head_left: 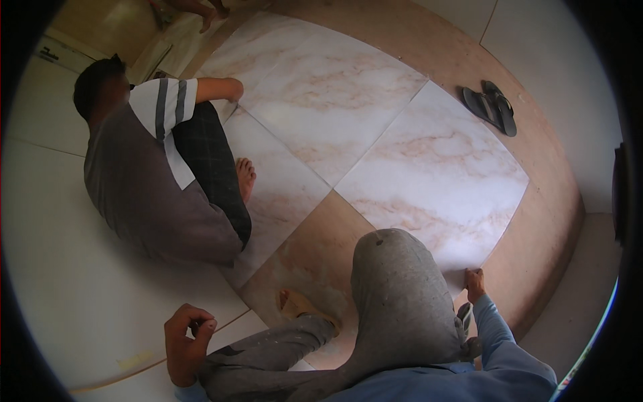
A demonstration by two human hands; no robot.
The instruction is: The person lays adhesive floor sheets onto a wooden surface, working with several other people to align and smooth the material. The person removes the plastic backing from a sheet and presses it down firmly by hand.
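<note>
My left hand (189, 342) is raised beside my left knee, near the white wall panels. Its fingers curl in toward the thumb, and nothing shows between them. Down by my right leg, my right hand (475, 286) is at the near right edge of a marbled floor tile (435, 174). Those fingers are bent and bunched against the tile's edge; whether they grip something there is hidden. I squat in dusty grey trousers, with a sandalled foot (301, 307) on the bare brown floor.
A co-worker (154, 174) squats at the left on more pinkish-white marbled tiles (315, 74). Black flip-flops (489, 107) lie on the brown floor strip (536, 221) along the right wall. Another person's bare legs (204, 13) show at the far top left.
</note>
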